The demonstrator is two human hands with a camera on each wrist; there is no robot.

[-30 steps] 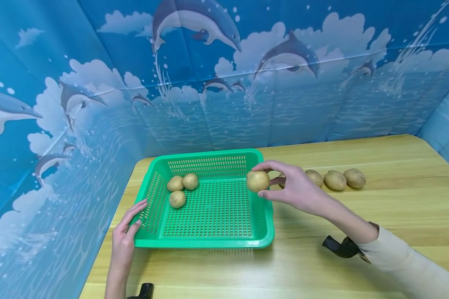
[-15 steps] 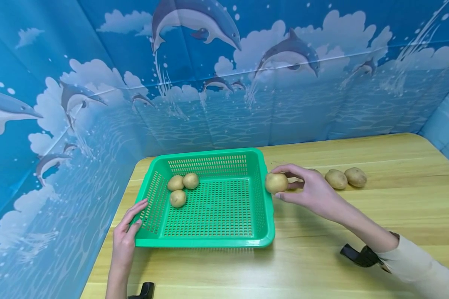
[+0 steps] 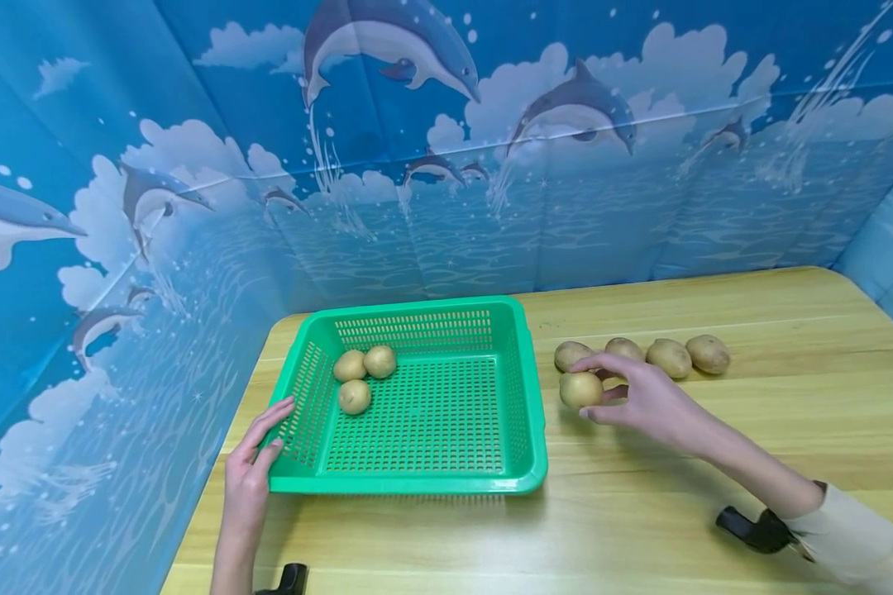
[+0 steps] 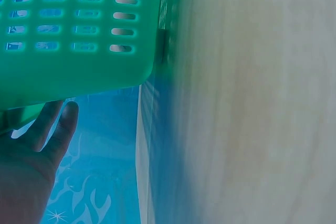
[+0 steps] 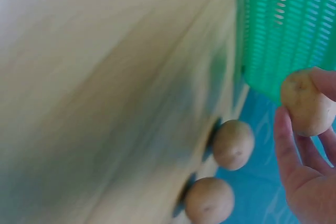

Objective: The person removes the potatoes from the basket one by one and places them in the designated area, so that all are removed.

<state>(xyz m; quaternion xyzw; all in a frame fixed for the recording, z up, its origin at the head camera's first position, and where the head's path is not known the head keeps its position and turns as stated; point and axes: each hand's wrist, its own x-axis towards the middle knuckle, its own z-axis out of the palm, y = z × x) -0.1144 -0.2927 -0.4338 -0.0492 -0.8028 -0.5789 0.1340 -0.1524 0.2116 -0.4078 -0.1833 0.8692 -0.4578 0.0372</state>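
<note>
My right hand [image 3: 647, 405] pinches a round yellow potato [image 3: 580, 391] between thumb and fingertips, just right of the green plastic basket [image 3: 417, 483]. In the right wrist view the held potato [image 5: 304, 103] hangs above the table, in front of the basket wall. At the basket's left rim, my left hand [image 3: 249, 471] grips the edge with thumb and fingers. The left wrist view shows part of that hand [image 4: 37, 145] below the slotted basket wall [image 4: 79, 72]. Inside the basket, towards its left side, three potatoes [image 3: 354, 397] lie close together.
A row of several potatoes [image 3: 668, 358] lies on the wooden table [image 3: 714, 463] behind my right hand. A blue dolphin-print curtain [image 3: 446, 223] hangs along the table's back and left. Black wrist-worn devices [image 3: 759, 529] sit by both forearms.
My right hand has carried the potato rightward and toward me, from over the basket's right rim to beside the basket. The left hand and basket have stayed put.
</note>
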